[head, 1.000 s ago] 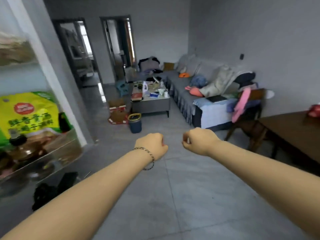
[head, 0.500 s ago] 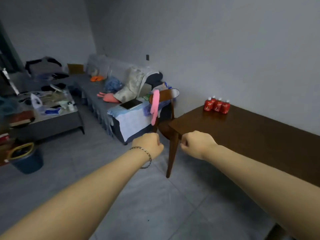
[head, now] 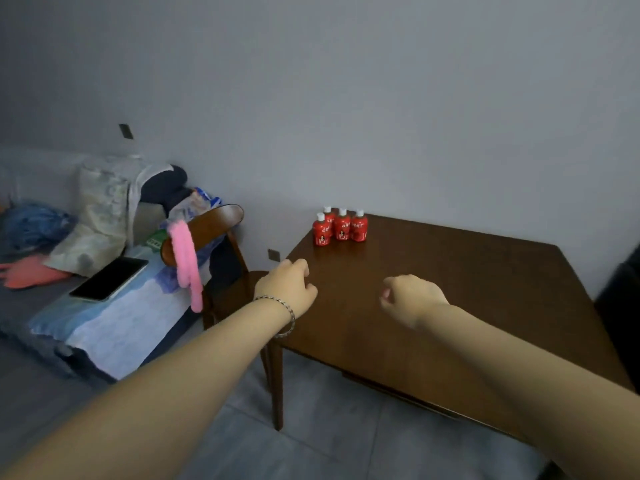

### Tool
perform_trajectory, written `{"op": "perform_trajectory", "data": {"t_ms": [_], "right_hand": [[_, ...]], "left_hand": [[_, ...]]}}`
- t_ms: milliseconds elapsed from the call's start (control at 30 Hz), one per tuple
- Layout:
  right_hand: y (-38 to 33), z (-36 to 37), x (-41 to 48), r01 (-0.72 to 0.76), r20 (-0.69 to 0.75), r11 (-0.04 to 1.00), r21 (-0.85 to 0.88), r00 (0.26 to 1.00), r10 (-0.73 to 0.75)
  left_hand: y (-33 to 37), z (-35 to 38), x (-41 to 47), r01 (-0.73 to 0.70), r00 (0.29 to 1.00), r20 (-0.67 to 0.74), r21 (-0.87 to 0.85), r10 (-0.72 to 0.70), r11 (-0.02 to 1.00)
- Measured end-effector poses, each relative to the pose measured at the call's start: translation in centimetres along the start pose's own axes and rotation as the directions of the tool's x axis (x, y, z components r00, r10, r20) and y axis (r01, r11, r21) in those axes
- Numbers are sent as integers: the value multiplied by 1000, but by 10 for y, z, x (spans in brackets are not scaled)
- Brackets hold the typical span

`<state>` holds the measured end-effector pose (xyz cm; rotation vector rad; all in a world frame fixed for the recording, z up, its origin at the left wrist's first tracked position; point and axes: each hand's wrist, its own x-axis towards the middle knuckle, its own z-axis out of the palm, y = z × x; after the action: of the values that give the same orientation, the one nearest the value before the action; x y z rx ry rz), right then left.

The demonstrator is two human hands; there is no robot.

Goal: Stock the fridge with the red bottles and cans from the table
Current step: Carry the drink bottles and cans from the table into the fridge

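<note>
My two forearms come first, stretched out ahead of me. My left hand [head: 287, 289], with a bracelet [head: 289, 315] at the wrist, hangs over the left edge of the surface [head: 467, 306]. Its fingers [head: 300, 268] are curled in toward the palm and hold nothing. My right hand [head: 412, 299] is about level with it, further in over the wood, with its fingers [head: 388, 293] drawn into a fist, also empty. I cannot tell whether either hand touches the wood.

Just left of my left hand stands a wooden chair [head: 221, 220] with a pink fluffy strip [head: 187, 261] draped over its back.

Past my knuckles, at the far left corner of the surface and close to the wall, stand the red bottles [head: 342, 227]. There are four of them, white caps up, packed tightly together, three in front and one tucked behind. They are upright, so their long axis points straight up. I judge a grip would go round the body from the side or down onto the cap.

They lie ahead and a little right of my left fingers, and ahead and well to the left of my right ones. I judge the left hand the nearer. Both hands are well short of the bottles, so I would need to uncurl my fingers and reach forward. I see no cans and no fridge from here.
</note>
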<state>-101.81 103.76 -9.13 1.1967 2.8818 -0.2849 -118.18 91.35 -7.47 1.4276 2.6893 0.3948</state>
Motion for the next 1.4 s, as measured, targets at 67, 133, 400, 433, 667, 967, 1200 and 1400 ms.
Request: {"op": "perform_trajectory", "data": {"t_ms": [67,133,400,433,667,967,1200,1400], "right_hand": [[13,3,35,-56,-19,998,39,998,57],[27,7,75,-88,-35,994,62,995,90],[68,9,267,-133,7,985,107,991,133],[69,10,288,-138,11,984,108,990,138],[67,40,430,-218,20,968,123,976,217],[64,93,575,-303,-27,936,177,950,312],[74,134,647,-339,128,941,-4,933,337],[76,153,667,-347,45,934,-86,935,352]], "left_hand": [[0,14,45,-7,1000,14,-11,7,1000],[1,31,94,-4,1000,12,-33,5,999],[-6,67,278,-6,1000,3,-54,6,999],[-10,67,299,-5,1000,-5,-61,4,998],[-47,110,445,29,999,23,-57,-28,998],[-71,199,590,-21,977,210,-16,24,1000],[-77,255,636,-53,963,268,68,33,996],[-79,265,649,-99,962,255,-16,99,995]]}}
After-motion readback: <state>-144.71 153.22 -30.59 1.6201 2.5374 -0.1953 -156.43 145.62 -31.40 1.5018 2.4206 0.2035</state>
